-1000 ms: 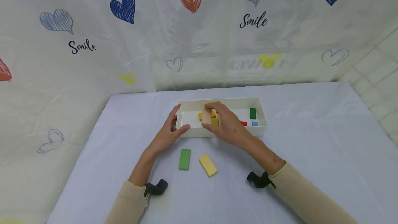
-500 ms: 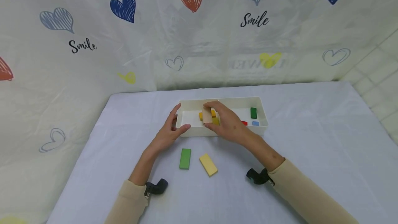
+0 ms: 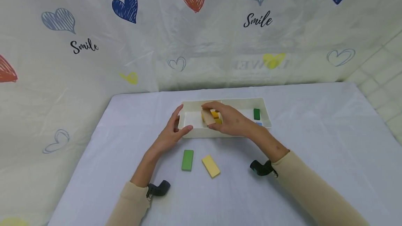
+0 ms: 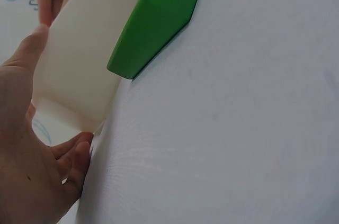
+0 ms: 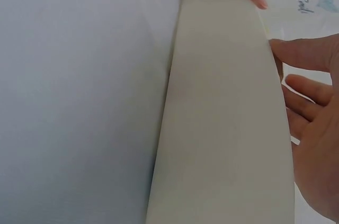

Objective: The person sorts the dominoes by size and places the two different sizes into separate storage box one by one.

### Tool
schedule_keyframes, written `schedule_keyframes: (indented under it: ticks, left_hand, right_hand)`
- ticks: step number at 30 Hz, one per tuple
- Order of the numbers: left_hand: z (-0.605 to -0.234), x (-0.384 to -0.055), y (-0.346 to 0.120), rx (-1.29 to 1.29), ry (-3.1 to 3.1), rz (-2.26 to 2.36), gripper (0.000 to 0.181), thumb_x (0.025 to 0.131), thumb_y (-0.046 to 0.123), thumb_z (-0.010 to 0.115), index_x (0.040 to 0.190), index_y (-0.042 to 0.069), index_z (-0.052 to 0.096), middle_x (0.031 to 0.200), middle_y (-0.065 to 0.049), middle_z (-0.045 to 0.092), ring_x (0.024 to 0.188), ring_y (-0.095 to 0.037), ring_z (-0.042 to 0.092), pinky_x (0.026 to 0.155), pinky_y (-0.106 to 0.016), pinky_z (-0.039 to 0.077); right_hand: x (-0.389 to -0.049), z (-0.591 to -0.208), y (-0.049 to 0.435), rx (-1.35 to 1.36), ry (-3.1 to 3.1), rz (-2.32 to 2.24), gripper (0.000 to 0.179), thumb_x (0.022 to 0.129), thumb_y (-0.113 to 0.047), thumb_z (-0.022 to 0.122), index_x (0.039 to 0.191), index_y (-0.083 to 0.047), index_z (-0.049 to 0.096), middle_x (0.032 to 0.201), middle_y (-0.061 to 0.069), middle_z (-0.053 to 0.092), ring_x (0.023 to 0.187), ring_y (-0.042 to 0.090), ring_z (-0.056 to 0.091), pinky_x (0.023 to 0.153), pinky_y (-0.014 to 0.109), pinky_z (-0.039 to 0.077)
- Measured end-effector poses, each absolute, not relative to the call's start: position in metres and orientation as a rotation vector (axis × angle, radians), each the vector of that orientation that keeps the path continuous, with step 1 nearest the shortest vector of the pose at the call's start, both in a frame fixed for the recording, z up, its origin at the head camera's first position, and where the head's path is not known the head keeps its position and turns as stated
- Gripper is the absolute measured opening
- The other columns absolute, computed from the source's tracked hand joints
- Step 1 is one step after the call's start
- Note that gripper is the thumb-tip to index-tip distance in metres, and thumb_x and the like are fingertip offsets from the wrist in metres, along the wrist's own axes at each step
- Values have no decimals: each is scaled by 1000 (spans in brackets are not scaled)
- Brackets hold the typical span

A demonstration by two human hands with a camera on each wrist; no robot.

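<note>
A long white box (image 3: 196, 133) with a divider stands toward the back of the table. My left hand (image 3: 169, 133) holds its left end, thumb at the front rim and fingers round the end wall. Between thumb and fingers my right hand (image 3: 233, 119) pinches a beige rectangular block (image 3: 208, 117), tilted, inside the box's left compartment. Several yellow blocks (image 3: 216, 116) lie right beside it, partly hidden by that hand. In the right wrist view the box's front wall (image 5: 228, 102) hides what the right hand (image 5: 318, 128) pinches.
In front of the box a light green block (image 3: 187, 160) and a pale yellow block (image 3: 211, 166) lie on the white cloth (image 3: 298, 125). A dark green block (image 3: 256, 114) and a blue one (image 3: 259, 123) sit in the right compartment. Behind hangs a heart-printed curtain (image 3: 213, 41).
My right hand has shifted slightly left, and the beige block in it has gone from nearly upright to leaning. A red block in the right compartment is now covered. The left hand stays put.
</note>
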State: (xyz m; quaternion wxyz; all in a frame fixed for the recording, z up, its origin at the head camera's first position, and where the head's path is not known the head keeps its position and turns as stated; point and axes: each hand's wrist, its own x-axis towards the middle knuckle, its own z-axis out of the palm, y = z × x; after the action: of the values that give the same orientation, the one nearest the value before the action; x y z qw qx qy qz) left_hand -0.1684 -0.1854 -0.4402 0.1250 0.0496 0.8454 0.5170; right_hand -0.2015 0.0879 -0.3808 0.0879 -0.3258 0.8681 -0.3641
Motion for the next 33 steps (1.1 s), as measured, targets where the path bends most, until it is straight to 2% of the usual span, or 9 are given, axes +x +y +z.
schedule_keyframes:
  ticks: [6, 14, 26, 33]
  left_hand:
    - [-439, -168, -186, 142, 2464, 1503, 87, 96, 54, 70, 157, 63, 10, 157, -3, 42, 110, -26, 60, 88, -35, 48]
    - [-439, -168, -186, 140, 2463, 1511, 87, 96, 53, 71, 157, 63, 10, 156, -4, 42, 105, -26, 60, 84, -35, 47]
    - [-443, -170, -188, 157, 2462, 1514, 86, 96, 55, 70, 156, 65, 9, 156, -1, 42, 101, -24, 61, 86, -35, 47]
    - [-442, -171, -189, 164, 2446, 1519, 88, 98, 50, 70, 159, 60, 8, 159, -3, 41, 103, -26, 57, 82, -35, 46]
  right_hand:
    - [-208, -379, 88, -977, 2526, -1065, 69, 91, -14, 82, 152, -12, 50, 155, 6, 55, 139, 30, 56, 116, 53, 45]
    - [-219, -375, 88, -1058, 2461, -1036, 69, 88, -11, 83, 150, -9, 53, 151, 7, 59, 139, 28, 57, 114, 52, 46]
    - [-230, -368, 87, -1075, 2324, -1019, 63, 90, -11, 82, 147, -15, 57, 151, -2, 58, 142, 22, 54, 118, 53, 42]
    - [-231, -369, 87, -1068, 2361, -986, 69, 91, -10, 79, 154, -18, 51, 161, 0, 49, 142, 38, 53, 116, 60, 42]
